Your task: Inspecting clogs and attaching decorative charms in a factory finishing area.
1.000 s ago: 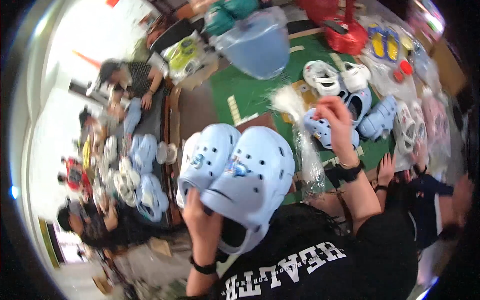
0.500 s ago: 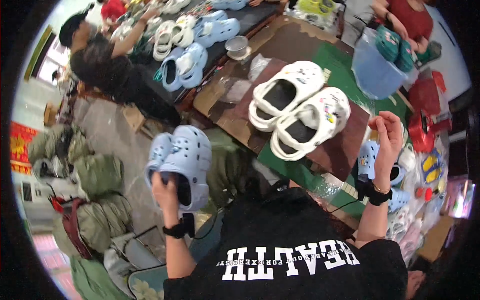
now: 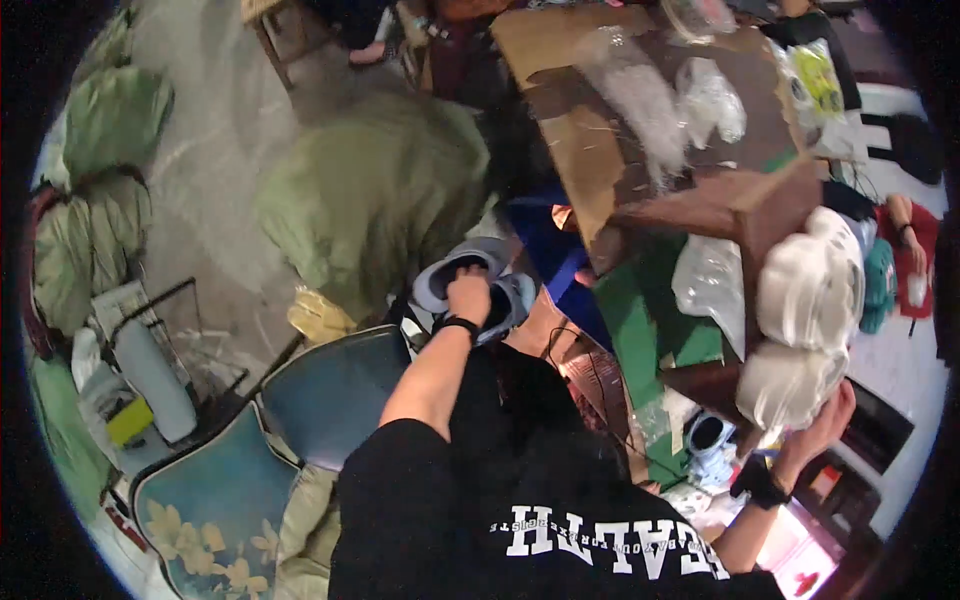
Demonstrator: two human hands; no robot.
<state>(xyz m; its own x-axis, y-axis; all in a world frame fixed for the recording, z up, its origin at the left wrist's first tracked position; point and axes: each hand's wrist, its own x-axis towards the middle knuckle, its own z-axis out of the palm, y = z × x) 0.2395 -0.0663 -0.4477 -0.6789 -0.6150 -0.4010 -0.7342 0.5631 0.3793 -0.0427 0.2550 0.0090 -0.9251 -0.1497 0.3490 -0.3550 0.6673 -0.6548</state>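
Observation:
My left hand (image 3: 468,293) grips a pair of light blue clogs (image 3: 438,280) low in front of me, beside the table. Its fingers reach into the opening of one shoe. At the right, a pair of white clogs (image 3: 800,290) is up off the table surface, smeared by motion. My right hand (image 3: 822,422) is closed against the lower end of the white pair; part of its grip is hidden behind the shoes.
The table (image 3: 560,110) bears brown board and clear plastic bags (image 3: 710,100). Other light blue clogs (image 3: 710,440) lie near its right end. A green sack (image 3: 370,190) stands left of it, with padded chairs (image 3: 335,385) closer. A person in red (image 3: 915,250) is at far right.
The white clogs have left the table top and moved right, with my right hand now on them. My left hand has brought the blue clogs in toward my body. The view has turned.

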